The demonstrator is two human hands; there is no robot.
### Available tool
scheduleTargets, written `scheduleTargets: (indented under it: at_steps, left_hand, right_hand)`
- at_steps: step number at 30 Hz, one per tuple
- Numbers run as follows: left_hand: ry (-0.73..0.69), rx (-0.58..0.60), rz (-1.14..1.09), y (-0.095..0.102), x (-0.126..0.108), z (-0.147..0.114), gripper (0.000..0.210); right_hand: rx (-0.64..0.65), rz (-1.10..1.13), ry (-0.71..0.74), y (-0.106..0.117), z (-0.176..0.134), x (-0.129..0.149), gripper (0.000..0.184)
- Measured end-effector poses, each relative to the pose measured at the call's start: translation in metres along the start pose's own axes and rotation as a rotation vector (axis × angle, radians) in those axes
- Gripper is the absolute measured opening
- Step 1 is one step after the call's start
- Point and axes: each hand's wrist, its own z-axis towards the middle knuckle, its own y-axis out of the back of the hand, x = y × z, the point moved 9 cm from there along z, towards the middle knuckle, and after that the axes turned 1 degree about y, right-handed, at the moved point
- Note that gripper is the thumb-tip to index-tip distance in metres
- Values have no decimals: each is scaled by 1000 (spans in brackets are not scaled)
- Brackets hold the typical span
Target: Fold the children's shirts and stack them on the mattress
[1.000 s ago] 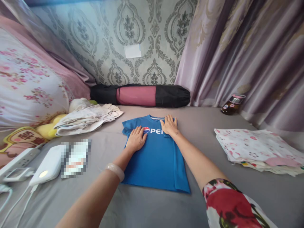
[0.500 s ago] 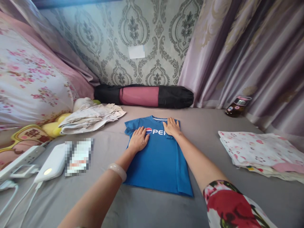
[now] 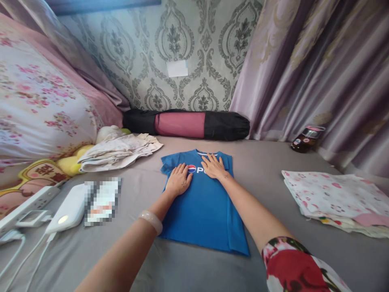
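Observation:
A blue T-shirt (image 3: pixel 200 215) with a white-trimmed collar and a printed chest logo lies on the grey bed sheet (image 3: pixel 136 194). Its right side is folded inward, leaving a straight vertical edge, while the left sleeve sticks out. My left hand (image 3: pixel 179 179) rests flat on the left chest, just beside the round logo, fingers extended. Spread fingers of my right hand (image 3: pixel 214 166) press on the upper right chest below the collar and cover part of the white lettering. Neither hand grips the cloth.
Folded pale clothes (image 3: pixel 118 152) lie back left, and a patterned folded stack (image 3: pixel 334 198) lies right. A long black and pink bag (image 3: pixel 182 123) lines the wall. A dark bottle (image 3: pixel 305 140) stands back right. At left are a power strip (image 3: pixel 39 198) and white power bank (image 3: pixel 68 211).
My right hand has slid left across the chest from the right shoulder area, covering more of the lettering. My left hand stays in the same place on the shirt.

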Motion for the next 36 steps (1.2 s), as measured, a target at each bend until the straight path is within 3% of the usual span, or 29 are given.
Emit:
scheduleTargets:
  at_steps: [8,12,16,20,26,32,36]
  left_hand:
    - [4,2,7,0,1,0,55]
    - [-4,-14,5,1,1,0,55]
    - [-6,-23,8,2,1,0,53]
    - [4,-10,0,2,2,-1,54]
    - [2,-10,1,1,3,0,55]
    - [1,-2,-5,1,3,0,56]
    - [-5,-11,-6,3,3,0,56]
  right_hand:
    - [-52,17,3,5,-4,1,57]
    - [-152,68,-13,20,-11,-5,57]
    - [-203,81,-143,30,-20,-31,59]
    - [-146,64,-255,22,-32,-52,64]
    - [-180,26,-258,14,-38,-51,63]
    - [-186,184,-243,20,-37,-63,60]
    - [-157,163,-157,18,-60,-66,61]
